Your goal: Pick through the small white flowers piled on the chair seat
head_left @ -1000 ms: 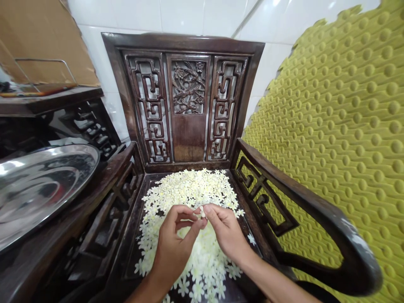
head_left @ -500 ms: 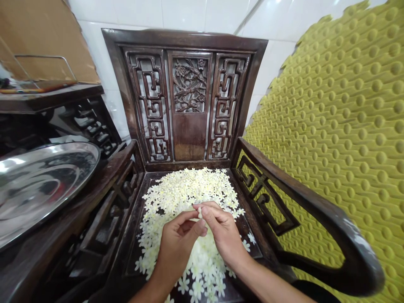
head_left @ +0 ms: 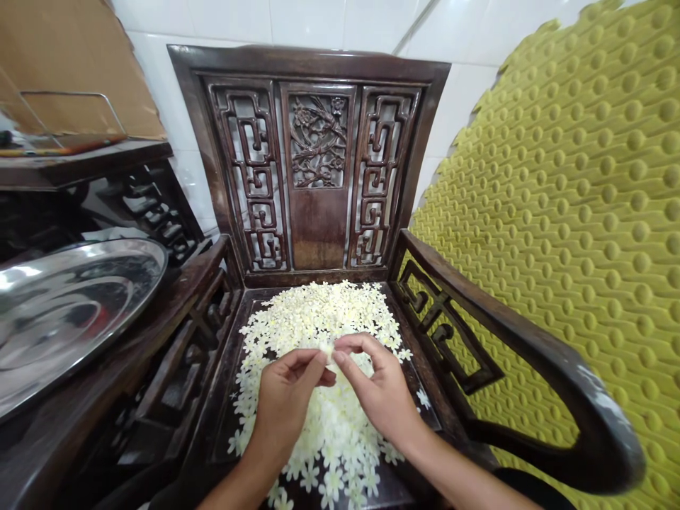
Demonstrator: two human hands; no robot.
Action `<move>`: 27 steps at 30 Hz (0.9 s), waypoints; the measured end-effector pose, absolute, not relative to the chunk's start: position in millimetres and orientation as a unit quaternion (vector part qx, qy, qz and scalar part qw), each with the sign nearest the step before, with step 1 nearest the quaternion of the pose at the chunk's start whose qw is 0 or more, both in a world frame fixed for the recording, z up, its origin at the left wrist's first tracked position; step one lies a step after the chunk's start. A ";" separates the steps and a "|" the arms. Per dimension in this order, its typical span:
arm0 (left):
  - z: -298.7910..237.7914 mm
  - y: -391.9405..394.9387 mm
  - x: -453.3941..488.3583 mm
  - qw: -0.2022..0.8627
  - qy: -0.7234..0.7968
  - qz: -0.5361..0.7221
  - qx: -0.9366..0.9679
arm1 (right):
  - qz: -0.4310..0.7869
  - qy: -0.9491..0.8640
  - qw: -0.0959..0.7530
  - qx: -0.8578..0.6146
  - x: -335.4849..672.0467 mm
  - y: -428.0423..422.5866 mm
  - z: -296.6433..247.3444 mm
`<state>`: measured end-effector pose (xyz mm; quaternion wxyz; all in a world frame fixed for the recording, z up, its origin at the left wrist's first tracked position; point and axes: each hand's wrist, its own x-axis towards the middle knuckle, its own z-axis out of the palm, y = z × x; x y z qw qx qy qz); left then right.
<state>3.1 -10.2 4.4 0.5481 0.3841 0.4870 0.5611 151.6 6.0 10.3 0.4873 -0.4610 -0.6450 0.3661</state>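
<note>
A small pale flower [head_left: 327, 350] is pinched between the fingertips of both hands, above the middle of the seat. My left hand [head_left: 291, 393] closes thumb and forefinger on its left side. From the right, my right hand [head_left: 378, 389] grips it with curled forefinger and thumb. Under and around the hands spreads a thick heap of white-yellow, petalled flowers [head_left: 324, 308] on the dark wooden seat. Part of the heap is hidden behind my hands. One loose flower [head_left: 423, 398] lies apart at the right of the seat.
The carved wooden chair [head_left: 319, 227] has a high back and curved armrests on both sides. A round shiny metal tray [head_left: 79, 312] rests at the left by the armrest. A yellow bumpy mat [head_left: 574, 212] stands at the right. Cardboard [head_left: 79, 64] leans at the upper left.
My left hand has moved slightly left and up, and my fingertips have parted a little. The flower between them now looks whiter and more spread than the small bud-like shape before.
</note>
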 end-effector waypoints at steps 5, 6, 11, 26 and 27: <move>4.1 -8.9 2.7 0.544 0.466 0.562 0.414 | 0.295 -0.708 0.444 -0.463 155.6 8.9 15.1; 3.3 -8.7 2.4 0.543 0.464 0.561 0.418 | 0.285 -0.715 0.440 -0.462 156.5 9.6 15.8; 0.4 -8.7 1.8 0.542 0.474 0.553 0.420 | 0.241 -0.748 0.436 -0.439 161.0 12.5 17.4; 1.8 -9.8 2.7 0.554 0.467 0.552 0.414 | 0.250 -0.738 0.434 -0.453 162.0 13.9 20.6; 2.0 -10.1 2.6 0.554 0.468 0.550 0.415 | 0.261 -0.730 0.435 -0.459 161.8 13.8 20.9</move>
